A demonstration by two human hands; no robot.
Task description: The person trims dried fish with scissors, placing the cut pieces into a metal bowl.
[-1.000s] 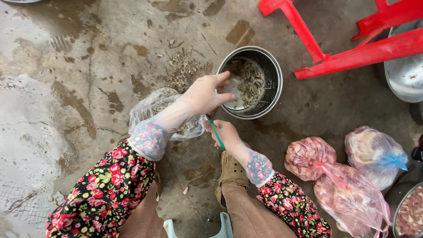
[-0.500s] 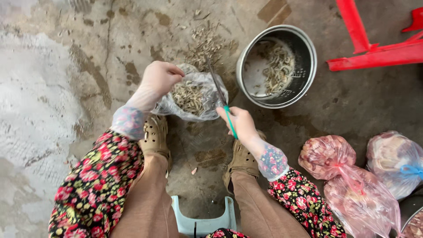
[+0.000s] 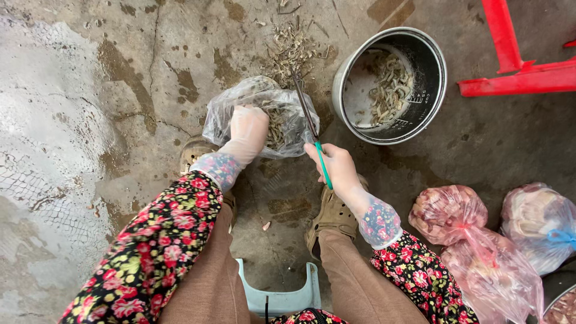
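Observation:
My left hand (image 3: 249,129), in a thin clear glove, reaches into a clear plastic bag (image 3: 264,111) full of small dried fish lying on the concrete between my feet. Whether its fingers grip any fish is hidden by the bag. My right hand (image 3: 336,168), also gloved, is closed on a pair of scissors (image 3: 311,129) with green handles, blades pointing up toward the bag's right edge. A metal pot (image 3: 390,84) holding trimmed small fish stands just right of the bag.
A heap of fish trimmings (image 3: 291,51) lies above the bag. A red plastic frame (image 3: 522,66) is at the upper right. Tied bags of pink meat (image 3: 480,240) sit at the lower right. A pale blue stool (image 3: 279,294) is under me. Wet concrete floor all around.
My left hand went from the pot's rim to the bag's edge and then down inside the bag. The view shifted so the pot now sits farther right. The scissors stayed in my right hand.

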